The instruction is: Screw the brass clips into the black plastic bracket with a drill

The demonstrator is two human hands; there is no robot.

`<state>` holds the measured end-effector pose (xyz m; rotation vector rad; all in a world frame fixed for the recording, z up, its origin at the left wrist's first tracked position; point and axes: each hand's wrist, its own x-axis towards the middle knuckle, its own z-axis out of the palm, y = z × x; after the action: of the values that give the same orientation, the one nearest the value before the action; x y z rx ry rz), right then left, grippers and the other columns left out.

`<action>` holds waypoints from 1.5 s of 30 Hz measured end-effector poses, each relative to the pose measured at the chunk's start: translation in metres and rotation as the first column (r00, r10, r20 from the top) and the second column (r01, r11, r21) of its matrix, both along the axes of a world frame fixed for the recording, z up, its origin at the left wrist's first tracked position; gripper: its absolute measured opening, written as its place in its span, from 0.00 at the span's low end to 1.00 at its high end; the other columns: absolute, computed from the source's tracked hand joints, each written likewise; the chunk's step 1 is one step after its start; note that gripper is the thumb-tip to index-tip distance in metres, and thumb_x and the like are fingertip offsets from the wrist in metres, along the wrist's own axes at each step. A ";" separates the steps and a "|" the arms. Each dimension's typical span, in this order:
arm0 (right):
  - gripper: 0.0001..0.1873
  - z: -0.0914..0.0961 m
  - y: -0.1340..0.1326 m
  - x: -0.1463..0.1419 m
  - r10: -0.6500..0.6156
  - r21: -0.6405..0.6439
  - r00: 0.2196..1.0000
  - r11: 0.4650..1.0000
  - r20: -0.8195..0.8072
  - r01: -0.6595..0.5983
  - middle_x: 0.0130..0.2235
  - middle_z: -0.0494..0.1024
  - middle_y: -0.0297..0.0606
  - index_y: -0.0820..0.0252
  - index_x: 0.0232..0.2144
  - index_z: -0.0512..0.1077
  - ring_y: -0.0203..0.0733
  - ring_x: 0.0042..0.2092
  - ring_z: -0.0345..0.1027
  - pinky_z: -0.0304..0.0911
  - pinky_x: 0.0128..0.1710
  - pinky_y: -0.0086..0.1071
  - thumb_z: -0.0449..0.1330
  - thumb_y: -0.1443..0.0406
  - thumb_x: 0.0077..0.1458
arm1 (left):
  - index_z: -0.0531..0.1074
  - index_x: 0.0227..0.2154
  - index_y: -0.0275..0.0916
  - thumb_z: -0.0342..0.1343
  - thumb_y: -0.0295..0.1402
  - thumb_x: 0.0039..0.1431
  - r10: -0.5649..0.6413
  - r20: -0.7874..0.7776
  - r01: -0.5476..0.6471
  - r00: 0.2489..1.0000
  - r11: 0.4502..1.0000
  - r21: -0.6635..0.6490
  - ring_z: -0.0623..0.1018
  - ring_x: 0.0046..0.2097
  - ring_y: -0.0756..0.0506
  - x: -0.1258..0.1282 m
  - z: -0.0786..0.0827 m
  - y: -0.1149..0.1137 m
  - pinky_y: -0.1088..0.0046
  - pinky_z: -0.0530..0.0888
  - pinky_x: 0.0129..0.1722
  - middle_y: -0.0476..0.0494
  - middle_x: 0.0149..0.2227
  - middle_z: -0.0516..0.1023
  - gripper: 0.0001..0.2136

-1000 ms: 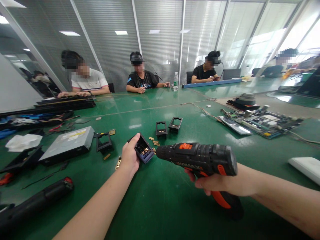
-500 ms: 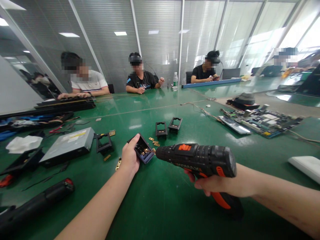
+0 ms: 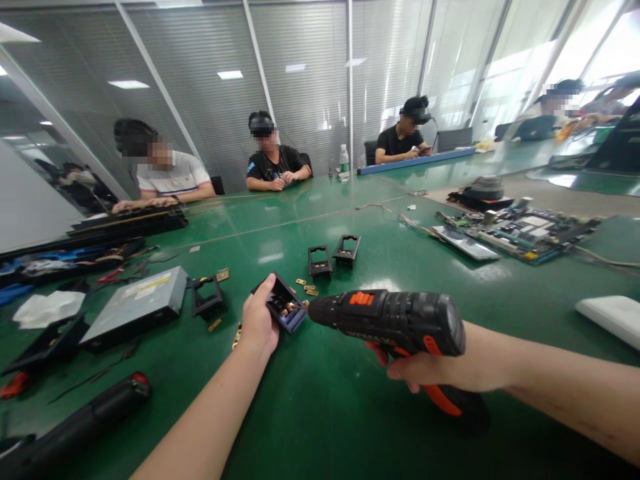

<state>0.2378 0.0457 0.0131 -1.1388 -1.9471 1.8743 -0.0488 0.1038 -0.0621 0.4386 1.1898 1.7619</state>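
Note:
My left hand (image 3: pixel 260 319) grips a black plastic frame (image 3: pixel 295 324) with brass pieces inside, thumb along its upper edge. Wrapped round the handle of a black and orange cordless drill (image 3: pixel 385 317) is my right hand (image 3: pixel 420 367). The drill points left, its bit reaching into the frame at the brass pieces; whether the tip sits in a screw is too small to tell. Small brass plates (image 3: pixel 311 291) lie just behind the frame. More brass parts (image 3: pixel 237 336) are partly hidden by my left wrist.
Two similar black frames (image 3: pixel 320 261) stand farther back, another frame (image 3: pixel 207 297) to the left. Beside that lies a silver disc drive (image 3: pixel 137 307). A black cylindrical tool (image 3: pixel 75 423) is at near left, a circuit board (image 3: pixel 535 230) at right. Several people sit across the green table (image 3: pixel 240 233).
The view has shifted slightly. Both hands keep their hold, and the drill bit stays at the frame. Across the table, a person in black has brought their hands together.

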 end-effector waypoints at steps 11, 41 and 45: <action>0.11 -0.016 0.003 0.003 0.026 0.005 1.000 1.000 -0.013 -0.026 0.37 0.79 0.38 0.62 0.33 0.74 0.36 0.32 0.74 0.72 0.34 0.30 0.65 0.61 0.48 | 0.76 0.36 0.35 0.65 0.35 0.59 -0.041 -0.023 0.040 0.999 0.999 -0.012 0.81 0.28 0.42 -0.001 0.000 -0.003 0.64 0.81 0.31 0.42 0.29 0.81 0.08; 0.09 -0.004 -0.001 -0.005 0.092 0.163 0.993 0.983 -0.068 -0.080 0.26 0.74 0.34 0.62 0.23 0.69 0.34 0.27 0.70 0.68 0.25 0.24 0.66 0.64 0.45 | 0.77 0.36 0.35 0.64 0.34 0.61 -0.018 -0.027 0.016 0.999 0.998 -0.063 0.82 0.27 0.39 -0.001 0.005 -0.001 0.61 0.82 0.28 0.39 0.30 0.82 0.07; 0.10 -0.005 0.000 -0.004 0.091 0.151 0.993 0.985 -0.069 -0.080 0.25 0.73 0.33 0.62 0.24 0.68 0.33 0.27 0.70 0.68 0.26 0.24 0.66 0.64 0.46 | 0.76 0.36 0.35 0.64 0.35 0.60 -0.034 -0.030 0.033 0.999 0.998 -0.054 0.83 0.27 0.38 -0.002 0.004 -0.002 0.60 0.82 0.28 0.38 0.29 0.81 0.08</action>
<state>0.2336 0.0452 0.0077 -0.9429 -2.0840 1.7510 -0.0505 0.1015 -0.0578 0.4527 1.2415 1.6959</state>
